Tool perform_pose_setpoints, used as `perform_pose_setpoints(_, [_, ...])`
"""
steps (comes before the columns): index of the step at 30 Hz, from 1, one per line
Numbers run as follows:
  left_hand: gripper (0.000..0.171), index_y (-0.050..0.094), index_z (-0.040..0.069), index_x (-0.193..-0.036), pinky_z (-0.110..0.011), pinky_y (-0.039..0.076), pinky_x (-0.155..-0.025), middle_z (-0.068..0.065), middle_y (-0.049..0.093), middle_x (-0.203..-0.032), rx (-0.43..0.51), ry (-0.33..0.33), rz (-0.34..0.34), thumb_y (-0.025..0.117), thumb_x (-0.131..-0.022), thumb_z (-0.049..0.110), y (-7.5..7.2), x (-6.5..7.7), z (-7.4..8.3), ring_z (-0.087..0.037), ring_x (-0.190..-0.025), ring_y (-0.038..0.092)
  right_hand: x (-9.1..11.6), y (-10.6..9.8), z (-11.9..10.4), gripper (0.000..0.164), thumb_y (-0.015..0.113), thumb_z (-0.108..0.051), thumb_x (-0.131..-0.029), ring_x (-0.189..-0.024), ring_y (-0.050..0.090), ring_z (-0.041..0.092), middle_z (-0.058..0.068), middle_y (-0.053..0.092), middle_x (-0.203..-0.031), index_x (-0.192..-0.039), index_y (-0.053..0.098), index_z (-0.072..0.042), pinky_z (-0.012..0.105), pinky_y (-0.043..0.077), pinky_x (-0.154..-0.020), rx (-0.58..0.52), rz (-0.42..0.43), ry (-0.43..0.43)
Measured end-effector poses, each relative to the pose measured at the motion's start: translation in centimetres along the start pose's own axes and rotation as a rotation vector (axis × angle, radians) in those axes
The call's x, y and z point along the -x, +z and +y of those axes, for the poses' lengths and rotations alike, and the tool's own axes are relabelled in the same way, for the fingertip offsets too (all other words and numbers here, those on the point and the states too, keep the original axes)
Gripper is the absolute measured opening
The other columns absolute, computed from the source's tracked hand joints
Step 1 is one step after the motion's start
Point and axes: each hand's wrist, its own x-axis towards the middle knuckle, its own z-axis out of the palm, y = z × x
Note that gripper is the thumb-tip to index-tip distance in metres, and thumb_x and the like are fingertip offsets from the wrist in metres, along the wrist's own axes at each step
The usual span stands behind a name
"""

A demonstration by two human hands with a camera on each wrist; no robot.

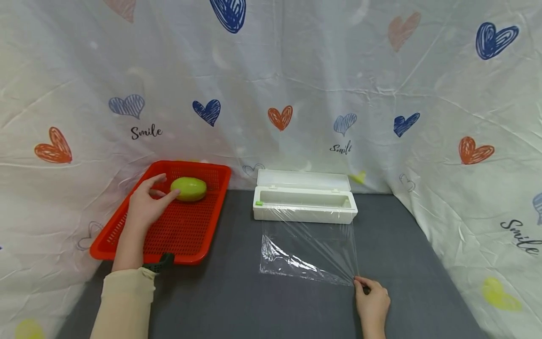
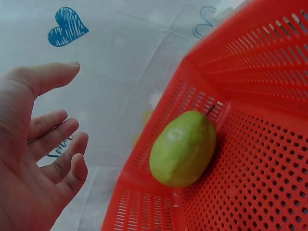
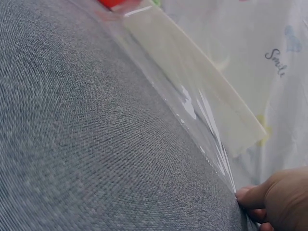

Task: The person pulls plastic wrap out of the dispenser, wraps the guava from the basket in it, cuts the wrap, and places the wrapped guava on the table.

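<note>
A green, oval pear-like fruit (image 1: pixel 188 189) with a short dark stem, clear in the left wrist view (image 2: pixel 184 148), lies at the far end of a red plastic basket (image 1: pixel 178 235). Over the basket, my left hand (image 1: pixel 148 202) is beside the fruit, thumb and fingers spread apart around air; the left wrist view shows a gap between hand (image 2: pixel 43 144) and fruit. A sheet of clear plastic wrap (image 1: pixel 296 249) stretches from a white cling-film dispenser box (image 1: pixel 305 215), whose lid stands up. My right hand (image 1: pixel 373 301) pinches the wrap's near right corner between thumb and fingers.
Dark grey cloth (image 1: pixel 254 306) covers the table. Behind it hangs a white curtain (image 1: pixel 313 61) printed with hearts and "Smile". A small green piece (image 1: pixel 259 203) sits at the left end of the dispenser's front edge.
</note>
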Motion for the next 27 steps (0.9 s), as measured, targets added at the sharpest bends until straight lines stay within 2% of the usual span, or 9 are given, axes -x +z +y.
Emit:
perform_pose_setpoints(8, [0.087,0.037,0.009,-0.165,-0.030,0.049,-0.078,-0.022,0.047,-0.158,-0.013,-0.016,-0.064,0.068,-0.099,0.057,0.3,-1.6,-1.0,-0.041,-0.122,0.056,0.2,-0.1,0.0,0.007,0.081,-0.003,-0.091,-0.088,0.066,0.042,0.017,0.076,-0.088,-0.096,0.083,0.001,0.058,0.047,-0.086,-0.008,-0.029,0.025])
perform_pose_setpoints(20, [0.093,0.032,0.005,-0.166,-0.040,0.050,-0.082,-0.028,0.047,-0.152,-0.044,-0.016,-0.123,0.069,-0.099,0.057,1.0,-3.9,-2.4,-0.042,-0.118,0.057,0.1,0.0,0.2,0.006,0.082,-0.001,-0.089,-0.084,0.066,0.040,0.017,0.076,-0.085,-0.094,0.083,0.002,0.055,0.048,-0.081,-0.001,0.000,0.016])
perform_pose_setpoints(24, [0.095,0.029,0.003,-0.167,-0.044,0.052,-0.084,-0.031,0.043,-0.155,-0.055,-0.014,-0.156,0.069,-0.099,0.057,1.0,-4.5,-3.2,-0.045,-0.120,0.057,0.1,0.1,0.2,0.007,0.082,-0.002,-0.089,-0.085,0.067,0.040,0.017,0.076,-0.086,-0.095,0.084,0.001,0.056,0.048,-0.083,0.003,-0.004,0.019])
perform_pose_setpoints(27, [0.096,0.025,0.001,-0.167,-0.052,0.052,-0.092,-0.032,0.036,-0.161,-0.046,-0.003,-0.183,0.069,-0.100,0.054,1.1,-5.1,-3.7,-0.047,-0.124,0.055,0.1,0.1,0.2,0.007,0.082,-0.003,-0.090,-0.085,0.067,0.040,0.017,0.076,-0.087,-0.095,0.084,0.001,0.056,0.048,-0.083,0.005,-0.010,0.022])
